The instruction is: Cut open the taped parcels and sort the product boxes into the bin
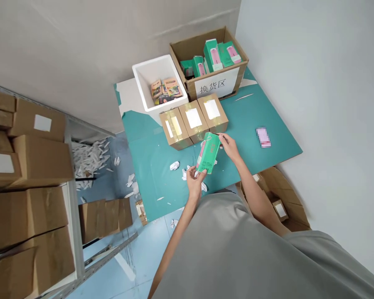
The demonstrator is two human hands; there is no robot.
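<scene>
A green product box (209, 153) with a pink picture on its side is held tilted above the front of the green-topped table (152, 178). My left hand (195, 181) grips its lower end, fingers on one side and thumb on the other. At the upper right corner, by what looks like a dark gap at the top edge, my right hand (229, 146) pinches the box. Crumpled white paper (174, 165) lies on the table around and under it. Just beyond stand three brown cartons (193, 120) in a row, with white labels and tape.
A carton (216, 85) with handwriting on its front holds several green boxes. Beside it, a white foam bin (160, 66) contains small colourful packets. A blurred pink item (263, 137) lies at right. Shelves of brown boxes (43, 160) stand left; an open carton (294, 209) sits below right.
</scene>
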